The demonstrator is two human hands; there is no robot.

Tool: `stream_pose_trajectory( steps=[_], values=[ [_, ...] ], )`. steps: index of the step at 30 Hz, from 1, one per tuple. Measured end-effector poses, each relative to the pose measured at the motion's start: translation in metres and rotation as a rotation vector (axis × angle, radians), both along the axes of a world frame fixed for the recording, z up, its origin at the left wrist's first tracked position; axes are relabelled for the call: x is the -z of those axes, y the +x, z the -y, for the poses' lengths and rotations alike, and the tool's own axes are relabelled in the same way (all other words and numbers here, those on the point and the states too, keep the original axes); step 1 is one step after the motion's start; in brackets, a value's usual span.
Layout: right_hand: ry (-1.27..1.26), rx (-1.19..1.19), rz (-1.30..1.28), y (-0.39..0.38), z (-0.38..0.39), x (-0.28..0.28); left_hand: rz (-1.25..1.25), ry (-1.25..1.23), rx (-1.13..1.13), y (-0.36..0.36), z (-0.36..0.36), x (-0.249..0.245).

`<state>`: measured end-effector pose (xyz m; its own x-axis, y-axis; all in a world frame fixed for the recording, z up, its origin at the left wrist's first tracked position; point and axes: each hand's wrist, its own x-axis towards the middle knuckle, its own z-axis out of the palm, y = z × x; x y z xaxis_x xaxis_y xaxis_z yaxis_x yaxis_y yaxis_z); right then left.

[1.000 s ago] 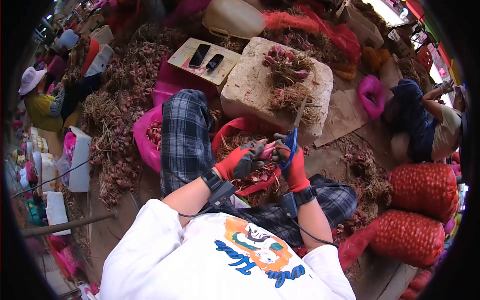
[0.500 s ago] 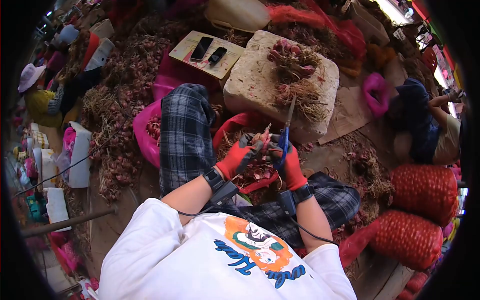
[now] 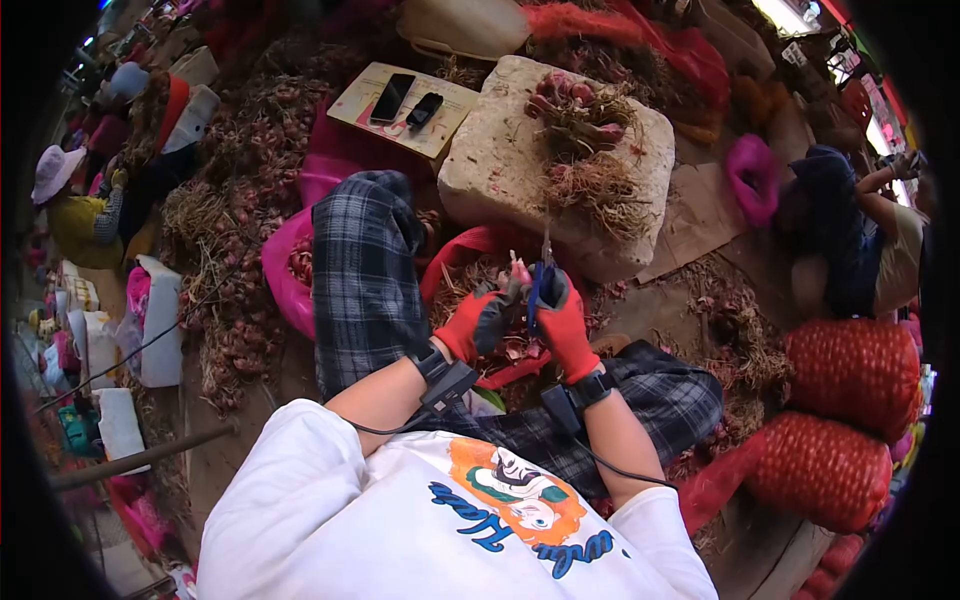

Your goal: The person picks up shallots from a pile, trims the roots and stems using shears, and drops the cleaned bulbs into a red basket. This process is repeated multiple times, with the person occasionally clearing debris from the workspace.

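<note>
My left hand, in a red glove with dark fingers, is closed around a small pinkish shallot with its tip showing above the fingers. Close beside it, my gloved right hand grips scissors with blue handles, the blades pointing away from me beside the shallot. Below both hands, between my legs, lies a red bag or basin with shallots and loose skins in it. In front, a pale foam block carries a bunch of shallots and a clump of dry roots and stalks.
A phone and a small black device lie on a flat box. Heaped shallots cover the left floor. Full red net sacks stand at right. People sit at far left and far right.
My right hand has turned the scissors more upright and drawn them slightly toward my left hand. The shallot in my left hand has shifted a little, with less of it showing.
</note>
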<state>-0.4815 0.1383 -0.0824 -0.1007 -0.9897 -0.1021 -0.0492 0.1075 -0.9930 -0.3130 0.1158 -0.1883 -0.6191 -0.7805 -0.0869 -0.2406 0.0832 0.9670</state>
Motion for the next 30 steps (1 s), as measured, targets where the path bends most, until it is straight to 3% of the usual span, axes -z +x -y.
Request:
stream_pose_trajectory(
  steps=[1, 3, 5, 8, 11, 13, 15, 17, 19, 20, 22, 25, 28, 29, 30],
  values=[
    [-0.003, -0.004, -0.050, -0.001, 0.000, 0.001, -0.047, -0.061, -0.040, -0.005, -0.002, -0.002],
    [0.022, -0.007, -0.003, -0.002, 0.000, 0.003, -0.371, 0.281, -0.135, -0.011, -0.005, -0.020],
    [0.080, -0.002, 0.193, -0.001, 0.000, 0.007, -0.912, 1.096, -0.231, -0.018, -0.009, -0.104],
    [0.336, 0.012, 0.266, -0.020, -0.002, 0.049, -1.039, 1.127, -0.239, -0.016, 0.000, -0.094],
    [0.300, 0.120, 0.522, -0.020, 0.001, 0.030, -0.995, 1.053, -0.220, -0.021, 0.002, -0.107],
    [0.181, 0.085, 0.439, -0.013, 0.003, 0.016, -0.433, 0.641, -0.180, -0.008, 0.000, -0.072],
    [0.128, 0.072, 0.414, -0.010, 0.004, 0.010, -0.232, 0.420, -0.141, 0.004, -0.004, -0.042],
    [0.112, 0.090, 0.381, -0.014, 0.001, 0.009, -0.410, 0.707, -0.259, -0.010, 0.000, -0.083],
    [0.042, 0.143, 0.128, -0.015, 0.000, 0.024, -0.201, 0.446, -0.269, -0.015, 0.003, -0.078],
    [0.063, 0.176, -0.049, -0.012, 0.000, 0.013, -0.262, 0.296, -0.306, -0.025, 0.000, -0.101],
    [0.008, 0.132, -0.164, -0.005, 0.000, -0.025, -0.386, 0.584, -0.226, -0.018, 0.002, -0.097],
    [-0.233, 0.014, -0.489, 0.002, -0.005, -0.001, -0.489, 0.772, -0.233, -0.013, 0.003, -0.095],
    [-0.261, 0.064, -0.492, 0.011, -0.008, 0.008, -0.602, 0.795, -0.288, -0.011, 0.000, -0.064],
    [-0.147, 0.118, -0.244, 0.013, -0.006, 0.028, -0.636, 0.803, -0.313, -0.011, 0.000, -0.057],
    [-0.036, 0.148, -0.254, 0.010, -0.005, 0.028, -0.669, 0.812, -0.341, -0.009, -0.002, -0.054]
  ],
)
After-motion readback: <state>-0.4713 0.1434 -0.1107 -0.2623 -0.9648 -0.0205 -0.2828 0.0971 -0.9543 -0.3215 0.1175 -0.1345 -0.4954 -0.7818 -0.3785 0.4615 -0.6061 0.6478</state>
